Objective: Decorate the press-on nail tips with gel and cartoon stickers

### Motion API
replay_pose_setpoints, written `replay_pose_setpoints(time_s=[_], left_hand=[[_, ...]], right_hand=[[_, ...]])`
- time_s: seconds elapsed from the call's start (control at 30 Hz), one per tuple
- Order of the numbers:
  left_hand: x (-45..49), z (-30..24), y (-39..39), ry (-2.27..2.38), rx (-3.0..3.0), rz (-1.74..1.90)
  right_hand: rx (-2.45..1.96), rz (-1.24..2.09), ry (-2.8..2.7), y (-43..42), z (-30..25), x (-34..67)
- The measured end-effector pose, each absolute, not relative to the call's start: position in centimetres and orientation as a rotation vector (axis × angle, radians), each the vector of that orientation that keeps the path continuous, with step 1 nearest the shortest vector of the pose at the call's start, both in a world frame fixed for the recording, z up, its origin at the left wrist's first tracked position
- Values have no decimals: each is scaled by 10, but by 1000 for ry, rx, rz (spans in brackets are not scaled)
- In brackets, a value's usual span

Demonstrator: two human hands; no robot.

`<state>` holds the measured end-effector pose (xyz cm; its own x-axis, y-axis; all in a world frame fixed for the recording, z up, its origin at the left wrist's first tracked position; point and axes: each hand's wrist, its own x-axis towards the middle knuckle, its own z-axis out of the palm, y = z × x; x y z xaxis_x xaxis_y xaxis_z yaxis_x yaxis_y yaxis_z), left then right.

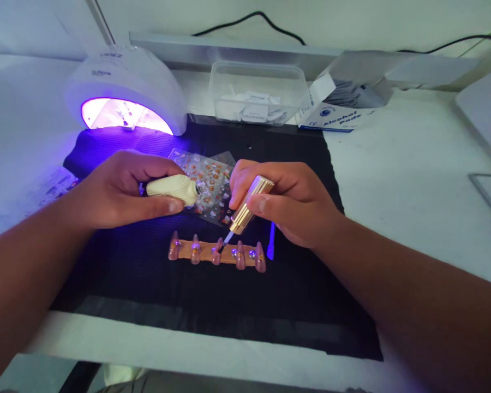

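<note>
My left hand (129, 191) is closed around a cream ribbed nail polish bottle (172, 188), tipped on its side with its uncapped neck toward the right. Between the fingers of my right hand (286, 202) is a nail polish brush (251, 204) with a gold ridged cap, slanting down to the left. Its bristles touch or hover just over the middle false nail (217, 252); I cannot tell which. Several pinkish, pointed false nails sit spaced along a tan strip (204, 251), with small shiny beads or magnets beside them.
A lit UV nail lamp (126, 82) stands at the back left. Sticker sheets (208, 174) lie on the black mat (147, 289) behind the strip. A blue stick (271, 243) lies by my right hand. Behind are a clear plastic tub (257, 82) and an alcohol pads box (335, 109).
</note>
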<state>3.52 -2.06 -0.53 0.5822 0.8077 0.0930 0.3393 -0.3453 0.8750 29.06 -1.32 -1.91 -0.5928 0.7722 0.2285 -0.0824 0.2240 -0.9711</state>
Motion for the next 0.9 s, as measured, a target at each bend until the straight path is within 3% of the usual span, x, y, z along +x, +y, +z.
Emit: replay_pose_setpoints(time_s=[0.9], left_hand=[[32, -10, -21, 904, 1928, 692]], right_hand=[[-712, 1504, -1750, -12, -17, 290]])
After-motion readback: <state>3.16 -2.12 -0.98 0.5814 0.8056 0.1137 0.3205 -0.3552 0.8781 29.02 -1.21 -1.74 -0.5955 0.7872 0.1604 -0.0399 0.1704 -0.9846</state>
